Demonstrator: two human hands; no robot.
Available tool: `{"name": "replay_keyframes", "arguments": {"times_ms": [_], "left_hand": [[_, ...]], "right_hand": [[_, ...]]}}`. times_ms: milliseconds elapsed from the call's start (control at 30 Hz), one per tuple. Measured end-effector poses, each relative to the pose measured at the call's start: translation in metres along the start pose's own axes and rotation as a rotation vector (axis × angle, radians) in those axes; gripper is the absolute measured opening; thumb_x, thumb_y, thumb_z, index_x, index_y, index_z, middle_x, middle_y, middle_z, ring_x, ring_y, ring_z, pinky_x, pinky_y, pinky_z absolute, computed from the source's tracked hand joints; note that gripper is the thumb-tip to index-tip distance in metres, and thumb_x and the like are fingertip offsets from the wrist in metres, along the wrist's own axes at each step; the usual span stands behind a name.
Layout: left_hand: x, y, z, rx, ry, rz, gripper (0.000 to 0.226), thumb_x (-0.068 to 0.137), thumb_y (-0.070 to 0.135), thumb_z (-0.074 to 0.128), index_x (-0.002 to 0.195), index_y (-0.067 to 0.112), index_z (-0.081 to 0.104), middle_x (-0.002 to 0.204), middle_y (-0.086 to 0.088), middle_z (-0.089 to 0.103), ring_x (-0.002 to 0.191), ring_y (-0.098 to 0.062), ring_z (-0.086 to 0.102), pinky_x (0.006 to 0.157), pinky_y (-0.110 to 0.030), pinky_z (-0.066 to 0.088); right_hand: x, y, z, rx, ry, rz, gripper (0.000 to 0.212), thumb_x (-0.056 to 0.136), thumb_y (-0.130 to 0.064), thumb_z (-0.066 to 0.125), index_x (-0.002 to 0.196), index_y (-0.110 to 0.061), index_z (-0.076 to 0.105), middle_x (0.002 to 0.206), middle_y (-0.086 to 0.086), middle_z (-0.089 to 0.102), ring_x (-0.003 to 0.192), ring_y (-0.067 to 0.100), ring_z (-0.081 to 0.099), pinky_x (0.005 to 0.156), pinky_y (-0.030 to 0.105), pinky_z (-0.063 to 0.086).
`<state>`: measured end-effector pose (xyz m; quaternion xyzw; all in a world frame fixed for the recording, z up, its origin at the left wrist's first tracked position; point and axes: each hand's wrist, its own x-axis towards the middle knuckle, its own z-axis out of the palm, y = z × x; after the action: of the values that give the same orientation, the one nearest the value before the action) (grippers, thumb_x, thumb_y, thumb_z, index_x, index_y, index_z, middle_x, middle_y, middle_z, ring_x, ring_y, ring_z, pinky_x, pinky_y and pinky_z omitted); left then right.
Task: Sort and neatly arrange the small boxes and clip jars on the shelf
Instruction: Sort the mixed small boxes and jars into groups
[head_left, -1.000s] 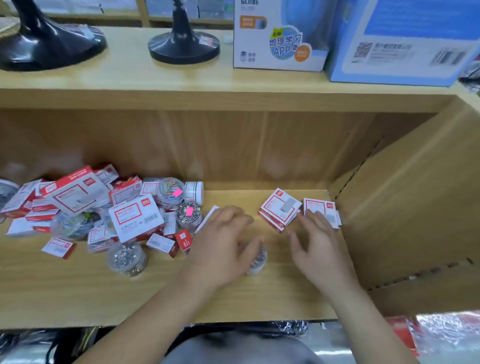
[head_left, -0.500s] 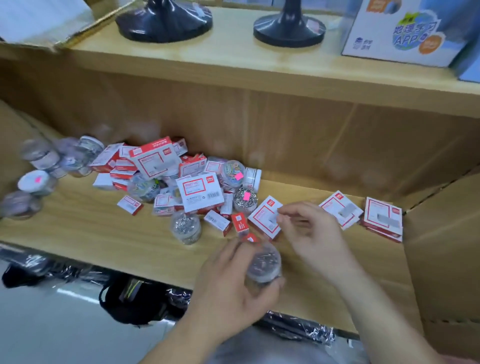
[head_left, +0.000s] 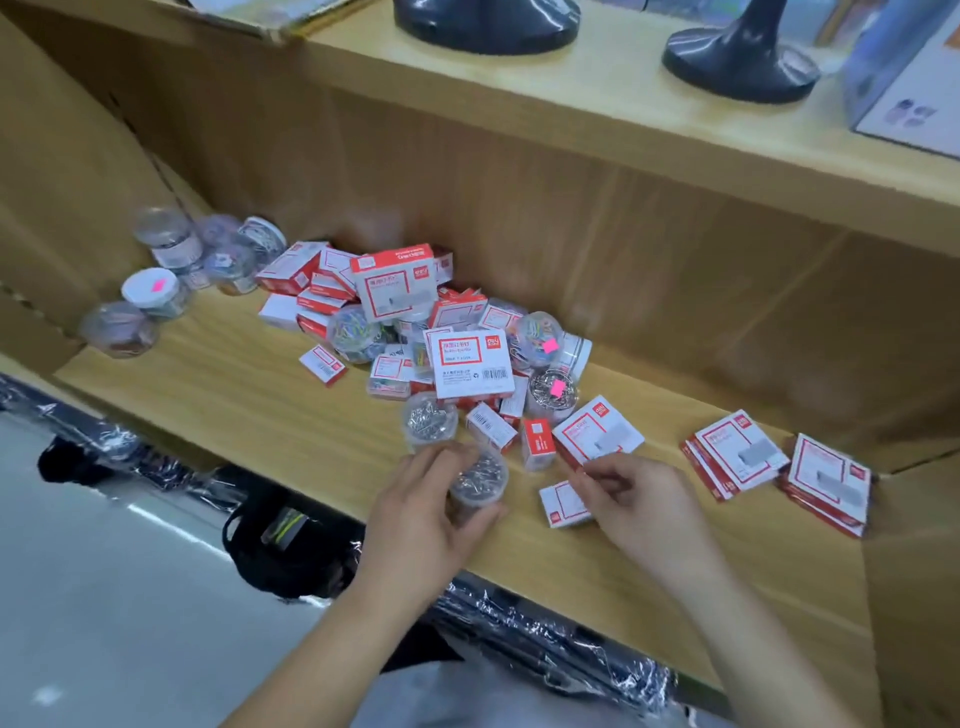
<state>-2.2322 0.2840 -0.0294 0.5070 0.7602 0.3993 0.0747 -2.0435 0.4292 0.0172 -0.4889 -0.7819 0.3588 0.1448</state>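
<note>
A jumbled pile of red-and-white boxes and clear clip jars lies mid-shelf. My left hand grips a clear jar of silver clips just in front of the pile, beside another silver-clip jar. My right hand has curled fingers pinching the near edge of a flat red-and-white box; a small box lies by its thumb. Two stacks of flat boxes sit at the right. Several jars stand grouped at the left end.
The wooden shelf has side walls at the left and right. On the shelf above stand two black bases and a carton. A black bag lies on the floor below.
My left hand has picked the silver-clip jar up off the shelf. My right hand left the right-hand stacks and took hold of a flat box by the pile. The view swung left.
</note>
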Motion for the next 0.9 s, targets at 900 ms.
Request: {"name": "replay_keyframes", "arguments": {"times_ms": [900], "left_hand": [[-0.001,0.005,-0.007,-0.005,-0.010,-0.166,0.065,0.075,0.065,0.074,0.135,0.041,0.062,0.125,0.026,0.065,0.085,-0.002,0.068,0.076,-0.023,0.057]], "right_hand": [[0.078,-0.035,0.010,-0.341,0.084,-0.098,0.041,0.073,-0.061,0.075,0.093,-0.032,0.054,0.084,-0.012,0.062,0.099,0.018,0.056,0.071,0.034,0.047]]}}
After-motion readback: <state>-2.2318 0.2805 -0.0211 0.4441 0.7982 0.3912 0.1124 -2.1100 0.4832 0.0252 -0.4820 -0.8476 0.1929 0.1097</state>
